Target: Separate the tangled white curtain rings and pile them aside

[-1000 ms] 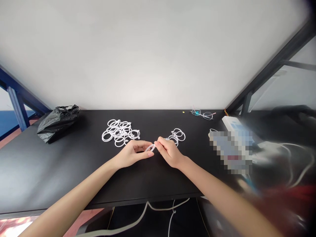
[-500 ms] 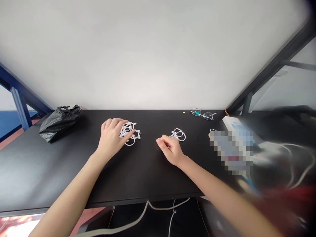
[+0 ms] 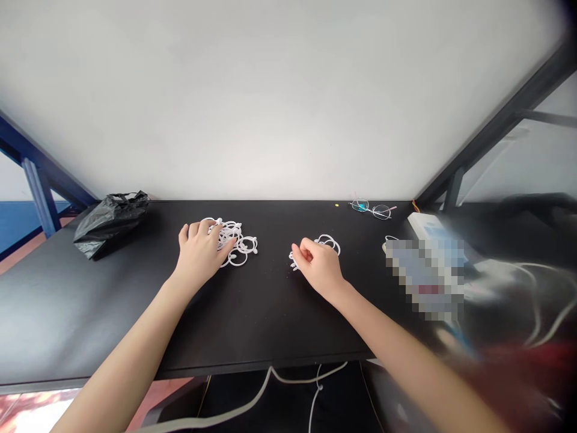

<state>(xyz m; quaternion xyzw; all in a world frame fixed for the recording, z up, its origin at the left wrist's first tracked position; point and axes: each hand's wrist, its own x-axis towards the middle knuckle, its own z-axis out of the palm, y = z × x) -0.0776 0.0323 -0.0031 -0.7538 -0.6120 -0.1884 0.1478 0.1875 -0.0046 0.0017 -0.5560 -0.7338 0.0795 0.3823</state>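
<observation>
The left hand (image 3: 197, 252) lies over the left side of the larger heap of white knobbed rings (image 3: 238, 257), palm down, fingers parted and thumb spread wide across the front of the rings. Whether the fingertips press on a ring cannot be told. The right hand (image 3: 322, 263) is to the right of the heap, fingers curled in and thumb close to the forefinger; whether a ring is held inside cannot be told. Behind and partly beneath it sits the smaller cluster of white rings (image 3: 334, 241), well apart from the heap.

Both groups rest on the black tabletop (image 3: 265, 319). A crumpled black plastic bag (image 3: 112, 222) lies well left of the heap. To its right and farther back are wire-rimmed eyeglasses (image 3: 370, 208); far to its right stands a white box (image 3: 424, 224).

The rings overlap in the heap, so lifting one could drag others along if their loops or knobs are caught. A loose pinch could let a smooth ring slip. The right hand, so close over the smaller cluster, could scatter those rings with a careless sweep.
</observation>
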